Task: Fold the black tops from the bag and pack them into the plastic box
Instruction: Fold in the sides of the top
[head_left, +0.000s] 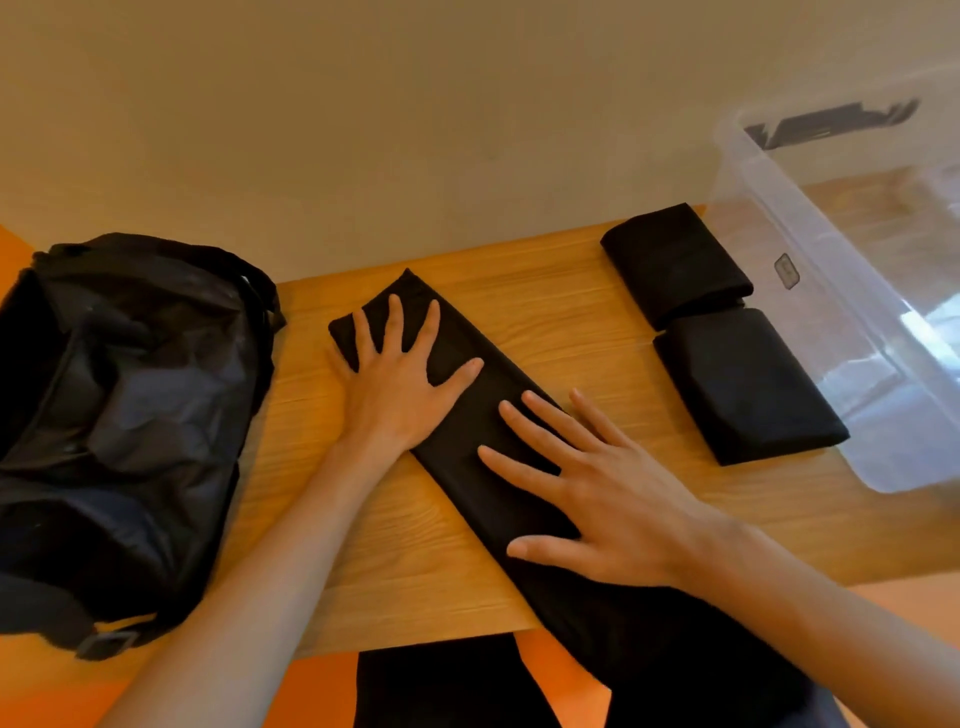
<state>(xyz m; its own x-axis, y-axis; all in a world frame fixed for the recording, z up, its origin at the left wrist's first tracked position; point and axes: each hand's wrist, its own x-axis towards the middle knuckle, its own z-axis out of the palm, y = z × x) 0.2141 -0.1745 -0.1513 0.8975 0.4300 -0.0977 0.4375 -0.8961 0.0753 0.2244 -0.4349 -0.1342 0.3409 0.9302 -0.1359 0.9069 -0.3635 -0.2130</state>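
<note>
A: How does the top (519, 512) lie?
B: Slantwise on the counter (571, 291), far-left to near-right. The left grip (400, 384) presses its far end, the right grip (613, 509) its middle, both flat, fingers spread, clasping nothing.

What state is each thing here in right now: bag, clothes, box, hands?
Bag: slumped, seemingly open.
Long top: folded into a strip, near end hanging over the table edge.
Two folded tops: finished, beside the box, not inside.
Plastic box: lidless, no tops inside.
Left hand: flat, pressing the strip.
Right hand: flat, pressing the strip.
</note>
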